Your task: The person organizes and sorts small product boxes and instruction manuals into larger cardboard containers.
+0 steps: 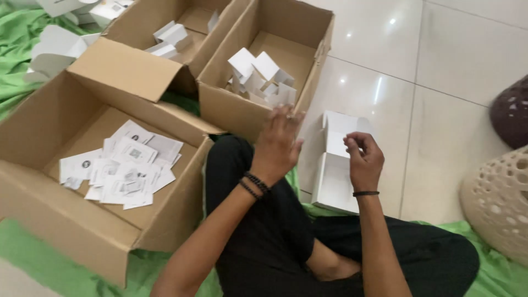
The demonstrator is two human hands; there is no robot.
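A white box [336,165], half folded with flaps up, is pinched at its upper flap by the right hand [363,159], probably mid-fold, its base resting on the floor [440,110]. The left hand [278,143], blurred, is spread and released over the edge of a cardboard carton [231,110] holding folded white boxes.

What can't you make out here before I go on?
- Head view: left hand is motion-blurred; whether it holds anything is unclear.
- Right hand covers part of the white box; grip unclear.
- Leaflets too small to read.
- Top-left boxes cut off by the frame edge.
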